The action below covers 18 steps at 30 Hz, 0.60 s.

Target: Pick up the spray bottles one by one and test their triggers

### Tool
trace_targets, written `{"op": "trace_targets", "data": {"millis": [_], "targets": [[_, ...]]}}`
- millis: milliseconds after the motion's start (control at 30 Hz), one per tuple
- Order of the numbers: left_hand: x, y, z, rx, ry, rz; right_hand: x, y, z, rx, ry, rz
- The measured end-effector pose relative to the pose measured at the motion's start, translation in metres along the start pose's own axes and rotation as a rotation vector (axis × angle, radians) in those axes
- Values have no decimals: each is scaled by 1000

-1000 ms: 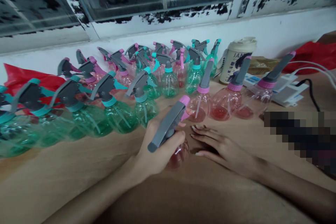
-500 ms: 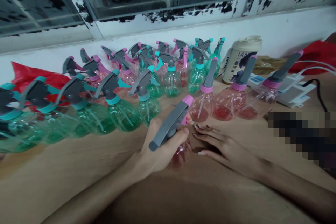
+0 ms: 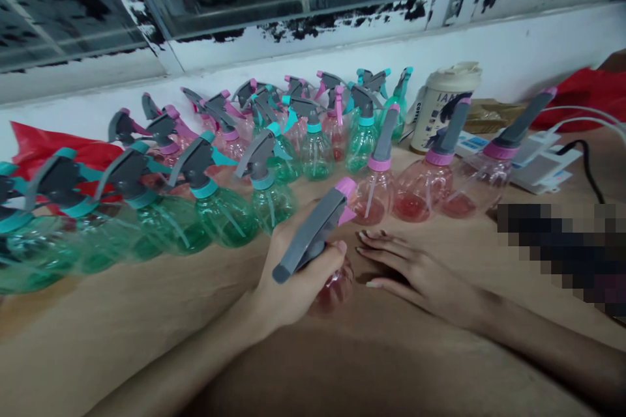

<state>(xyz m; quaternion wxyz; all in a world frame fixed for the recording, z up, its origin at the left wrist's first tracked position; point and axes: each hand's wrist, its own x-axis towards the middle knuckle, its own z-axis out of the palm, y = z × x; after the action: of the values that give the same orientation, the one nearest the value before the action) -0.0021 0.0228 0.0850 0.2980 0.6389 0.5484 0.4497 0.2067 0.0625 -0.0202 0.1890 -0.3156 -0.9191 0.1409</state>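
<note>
My left hand (image 3: 298,267) is wrapped round the neck of a pink spray bottle (image 3: 336,290) with a grey head and pink nozzle. The bottle stands on the wooden table, its nozzle pointing away from me, and my fingers hide its collar. To the right, my right hand (image 3: 415,273) rests on the table with the fingers stretched out and nothing in it. Its fingertips lie a little apart from the held bottle. Just beyond is a pink bottle (image 3: 374,192) with a grey head, and a green spray bottle (image 3: 272,199) stands behind my left hand.
Several green bottles (image 3: 225,215) line the left side, with more green and pink ones behind. At right are two more pink bottles (image 3: 423,189), a paper cup (image 3: 440,111), white power adapters (image 3: 542,159) with cables, and red plastic (image 3: 572,98). A window wall (image 3: 303,55) closes the back.
The whole view has shifted slightly, so things sit a little further left. Both hands keep their places, the left still round the bottle; the pink trigger beneath its nozzle looks less covered by fingers.
</note>
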Motion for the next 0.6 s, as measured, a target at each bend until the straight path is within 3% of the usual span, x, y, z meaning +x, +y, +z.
{"op": "trace_targets", "data": {"millis": [100,333,600], "targets": [[1,-2,-1,27,-63,64,0,0,0,2,2,7],[4,-3,-5,-23,-193,35,0,0,0,-5,-4,5],[1,-11,-3,-17,-156,-5,1,-1,-1,22,9,5]]}}
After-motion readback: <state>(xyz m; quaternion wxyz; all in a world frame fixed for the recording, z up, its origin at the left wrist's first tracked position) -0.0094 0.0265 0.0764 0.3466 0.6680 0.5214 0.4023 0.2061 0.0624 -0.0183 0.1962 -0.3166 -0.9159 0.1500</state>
